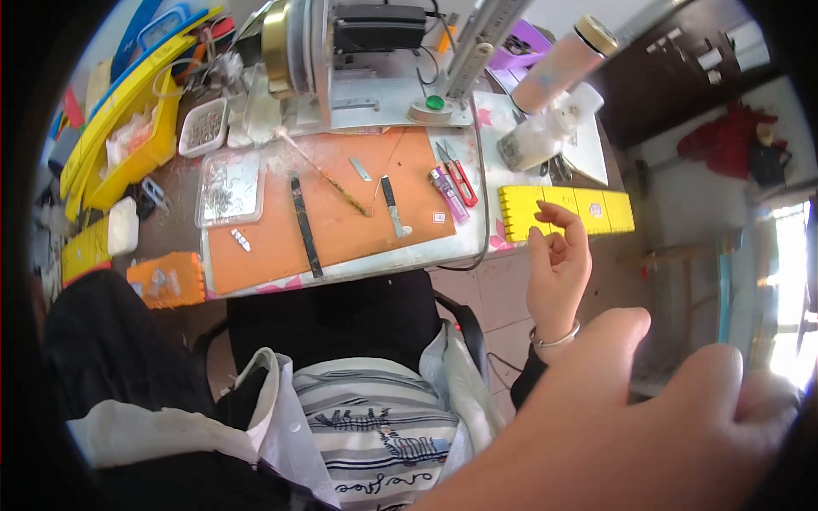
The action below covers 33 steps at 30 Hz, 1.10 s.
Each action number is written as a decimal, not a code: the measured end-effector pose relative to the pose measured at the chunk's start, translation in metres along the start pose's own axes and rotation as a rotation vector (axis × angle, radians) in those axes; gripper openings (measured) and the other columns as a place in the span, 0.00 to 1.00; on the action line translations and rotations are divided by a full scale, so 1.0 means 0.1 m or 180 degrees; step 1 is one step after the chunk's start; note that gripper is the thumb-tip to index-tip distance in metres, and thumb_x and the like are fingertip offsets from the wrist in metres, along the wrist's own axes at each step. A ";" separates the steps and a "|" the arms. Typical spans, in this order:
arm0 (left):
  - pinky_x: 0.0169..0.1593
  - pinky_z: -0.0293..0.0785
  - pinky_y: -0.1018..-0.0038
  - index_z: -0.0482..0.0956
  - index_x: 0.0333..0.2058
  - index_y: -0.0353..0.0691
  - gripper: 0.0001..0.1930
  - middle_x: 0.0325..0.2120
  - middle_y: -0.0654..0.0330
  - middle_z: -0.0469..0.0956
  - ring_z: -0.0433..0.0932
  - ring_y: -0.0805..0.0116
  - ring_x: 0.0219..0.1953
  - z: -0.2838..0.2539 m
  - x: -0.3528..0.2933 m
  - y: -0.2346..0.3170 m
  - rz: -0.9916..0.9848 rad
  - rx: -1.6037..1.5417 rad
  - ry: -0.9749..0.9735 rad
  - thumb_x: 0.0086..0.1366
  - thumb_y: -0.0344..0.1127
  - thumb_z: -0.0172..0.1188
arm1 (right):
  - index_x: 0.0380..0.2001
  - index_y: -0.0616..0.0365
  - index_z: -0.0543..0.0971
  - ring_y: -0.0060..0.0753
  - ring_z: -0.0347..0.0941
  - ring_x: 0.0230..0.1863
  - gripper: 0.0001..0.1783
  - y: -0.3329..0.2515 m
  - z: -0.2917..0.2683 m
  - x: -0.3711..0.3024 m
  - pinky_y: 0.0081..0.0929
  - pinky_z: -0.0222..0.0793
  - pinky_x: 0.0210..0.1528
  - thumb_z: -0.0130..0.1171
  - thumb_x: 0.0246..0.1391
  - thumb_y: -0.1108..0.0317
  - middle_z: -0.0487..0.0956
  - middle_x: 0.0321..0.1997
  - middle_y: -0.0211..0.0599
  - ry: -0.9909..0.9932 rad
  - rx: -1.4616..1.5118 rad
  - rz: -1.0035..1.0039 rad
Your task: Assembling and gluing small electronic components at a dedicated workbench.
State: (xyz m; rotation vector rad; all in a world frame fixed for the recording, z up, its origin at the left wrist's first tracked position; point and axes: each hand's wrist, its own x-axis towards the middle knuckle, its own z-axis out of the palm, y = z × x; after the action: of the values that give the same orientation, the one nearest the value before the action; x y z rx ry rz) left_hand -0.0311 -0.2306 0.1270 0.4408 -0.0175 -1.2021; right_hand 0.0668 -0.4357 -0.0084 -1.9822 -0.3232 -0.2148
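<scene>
My right hand (558, 264), with a bracelet at the wrist and a black cuff, is raised off the table's right front corner. Its thumb and index finger stand apart, the other fingers are bent, and nothing is in them. Behind it lies a yellow scalloped plastic piece (605, 211). A purple lighter (449, 196) and red-handled scissors (460, 180) lie left of it. On the orange mat (256, 262) are a black strip (305, 226), a thin stick (328, 177), a black-handled tool (391, 204) and a small blade (360, 169). My left hand does not show.
A large bare-armed hand (648, 417), apparently another person's, fills the lower right. A machine with a green button (435, 102) stands at the back. At right are a bottle (532, 140) and a flask (562, 68); at left, a clear tray (230, 187) and yellow bin (136, 162).
</scene>
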 end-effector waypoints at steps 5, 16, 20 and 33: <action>0.65 0.60 0.79 0.61 0.67 0.34 0.24 0.62 0.61 0.69 0.69 0.77 0.60 0.02 0.04 -0.03 -0.0084 0.0022 0.0184 0.74 0.33 0.41 | 0.47 0.64 0.76 0.10 0.65 0.23 0.16 0.04 -0.01 -0.01 0.13 0.60 0.25 0.57 0.55 0.81 0.80 0.42 0.31 0.0021 0.0017 0.0001; 0.65 0.60 0.78 0.62 0.66 0.34 0.24 0.62 0.61 0.70 0.69 0.77 0.60 0.09 0.05 -0.04 -0.0216 0.0240 0.0413 0.73 0.32 0.41 | 0.46 0.64 0.77 0.09 0.64 0.22 0.15 0.12 -0.08 -0.07 0.13 0.58 0.25 0.58 0.54 0.80 0.80 0.41 0.31 0.0053 0.0207 0.0098; 0.65 0.60 0.78 0.62 0.66 0.34 0.24 0.62 0.61 0.70 0.69 0.77 0.60 0.04 -0.03 0.00 -0.0080 0.0349 0.0367 0.73 0.32 0.41 | 0.46 0.64 0.77 0.10 0.62 0.22 0.14 0.05 0.00 -0.07 0.13 0.58 0.25 0.59 0.54 0.79 0.81 0.41 0.30 -0.0028 -0.0105 0.0087; 0.64 0.61 0.78 0.63 0.65 0.33 0.24 0.61 0.60 0.70 0.70 0.76 0.59 0.10 -0.01 0.06 0.0007 0.0705 0.0686 0.72 0.30 0.41 | 0.46 0.63 0.77 0.08 0.63 0.22 0.15 0.21 -0.14 -0.11 0.12 0.58 0.25 0.58 0.55 0.80 0.80 0.41 0.30 0.0114 -0.0005 0.0078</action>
State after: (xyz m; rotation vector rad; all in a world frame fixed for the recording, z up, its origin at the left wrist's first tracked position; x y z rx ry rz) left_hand -0.0291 -0.2312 0.1386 0.7627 0.0346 -1.1497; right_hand 0.0628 -0.4577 -0.0239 -1.9807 -0.2754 -0.2346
